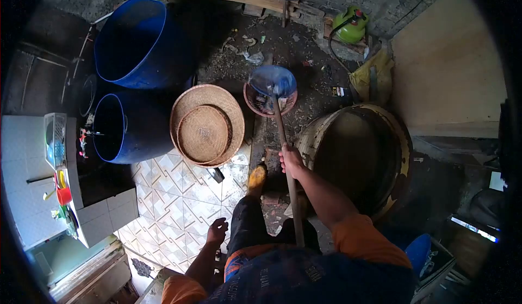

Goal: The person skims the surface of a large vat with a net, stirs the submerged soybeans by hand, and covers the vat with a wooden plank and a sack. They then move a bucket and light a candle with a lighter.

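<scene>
My right hand (291,160) is wrapped around the long wooden handle (280,124) of a scoop. Its round blue head (273,80), slightly blurred, is over a reddish basket (255,101) and hides part of its inside. The lower end of the handle reaches back to my body. At my left side, my left hand (218,231) hangs above the tiles with loosely bent fingers and nothing in it. Ahead of it, two round woven trays (237,124) sit one inside the other.
Two blue drums (144,135) stand at the left, with a tiled counter (109,214) nearer me. A large round vat (406,157) is close on my right. Farther off are a green gas cylinder (350,26), a yellow sack (375,75) and dirt floor with litter.
</scene>
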Motion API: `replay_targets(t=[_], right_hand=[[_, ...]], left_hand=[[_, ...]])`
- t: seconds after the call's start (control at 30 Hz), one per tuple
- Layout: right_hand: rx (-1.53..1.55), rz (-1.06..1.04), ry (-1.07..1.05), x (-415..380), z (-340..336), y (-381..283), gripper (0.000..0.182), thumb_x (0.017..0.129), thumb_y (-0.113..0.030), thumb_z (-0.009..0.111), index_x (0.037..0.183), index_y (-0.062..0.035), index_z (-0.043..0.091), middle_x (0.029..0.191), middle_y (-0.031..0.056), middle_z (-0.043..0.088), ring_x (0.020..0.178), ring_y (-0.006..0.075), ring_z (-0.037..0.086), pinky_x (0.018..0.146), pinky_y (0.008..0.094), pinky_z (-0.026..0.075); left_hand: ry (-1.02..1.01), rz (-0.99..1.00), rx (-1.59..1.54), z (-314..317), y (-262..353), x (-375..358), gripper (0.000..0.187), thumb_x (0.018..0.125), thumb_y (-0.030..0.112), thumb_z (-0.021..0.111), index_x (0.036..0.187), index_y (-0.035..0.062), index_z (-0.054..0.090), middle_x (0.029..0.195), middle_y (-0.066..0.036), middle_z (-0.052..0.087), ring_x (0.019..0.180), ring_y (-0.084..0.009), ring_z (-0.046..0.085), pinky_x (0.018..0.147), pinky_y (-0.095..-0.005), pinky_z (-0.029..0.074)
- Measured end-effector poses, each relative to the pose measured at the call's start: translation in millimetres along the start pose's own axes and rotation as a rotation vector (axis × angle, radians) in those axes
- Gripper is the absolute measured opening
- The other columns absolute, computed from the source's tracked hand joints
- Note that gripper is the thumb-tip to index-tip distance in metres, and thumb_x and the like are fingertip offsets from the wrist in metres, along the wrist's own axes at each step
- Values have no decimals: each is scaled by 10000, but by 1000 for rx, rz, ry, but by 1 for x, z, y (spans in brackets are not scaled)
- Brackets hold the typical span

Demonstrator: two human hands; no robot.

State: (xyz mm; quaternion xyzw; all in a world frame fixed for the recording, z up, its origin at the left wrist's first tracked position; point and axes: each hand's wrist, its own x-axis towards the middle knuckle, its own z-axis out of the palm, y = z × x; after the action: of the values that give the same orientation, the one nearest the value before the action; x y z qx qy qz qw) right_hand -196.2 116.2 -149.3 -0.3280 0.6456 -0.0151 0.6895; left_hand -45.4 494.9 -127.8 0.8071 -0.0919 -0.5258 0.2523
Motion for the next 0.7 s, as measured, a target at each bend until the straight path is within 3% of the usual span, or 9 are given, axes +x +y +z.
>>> replay_targets(t=[0.13, 0.33, 0.4, 0.57, 0.63, 0.7], right_hand=[[-28, -36, -28, -8, -2, -2, 436, 908, -470, 333, 778, -83, 483, 589, -7, 425, 437, 120, 406, 402, 308, 392], [-46, 1, -55, -9, 1, -14, 450, 908, -482, 329, 781, -80, 485, 594, -6, 422, 438, 118, 399, 402, 305, 391], [-69, 13, -47, -11, 2, -13, 453, 908, -484, 327, 781, -80, 485, 593, -6, 419, 437, 118, 396, 400, 305, 389], [-20, 17, -67, -4, 6, -10, 456, 909, -482, 324, 782, -75, 487, 591, -7, 415, 429, 118, 388, 394, 308, 383], [-46, 13, -54, -8, 8, -16, 458, 910, -482, 325, 778, -74, 487, 588, -6, 416, 424, 118, 386, 393, 308, 382], [-69, 12, -35, -17, 7, -15, 460, 910, -481, 326, 774, -73, 487, 584, -6, 416, 420, 118, 385, 392, 308, 380]], left_hand=[[-43, -17, -17, 4, -4, -1, 378, 832, 246, 578, 1149, 47, 530, 977, -57, 600, 776, -158, 609, 579, -281, 467], [-16, -5, 26, -3, -42, -8, 365, 825, 242, 582, 1135, 54, 533, 879, -63, 610, 757, -154, 598, 571, -286, 459], [33, -77, -14, -4, -51, -12, 378, 804, 259, 589, 1095, 18, 560, 814, -107, 649, 693, -155, 614, 660, -290, 484], [57, -190, -16, -3, -52, -20, 382, 796, 256, 598, 1092, 19, 562, 838, -115, 648, 719, -167, 615, 660, -297, 484], [12, -137, 30, -6, -53, -19, 399, 807, 255, 589, 1142, 46, 528, 883, -79, 615, 745, -158, 599, 569, -288, 471], [11, -136, 5, -3, -53, -22, 395, 810, 260, 585, 1140, 49, 531, 890, -81, 616, 751, -157, 601, 571, -289, 473]])
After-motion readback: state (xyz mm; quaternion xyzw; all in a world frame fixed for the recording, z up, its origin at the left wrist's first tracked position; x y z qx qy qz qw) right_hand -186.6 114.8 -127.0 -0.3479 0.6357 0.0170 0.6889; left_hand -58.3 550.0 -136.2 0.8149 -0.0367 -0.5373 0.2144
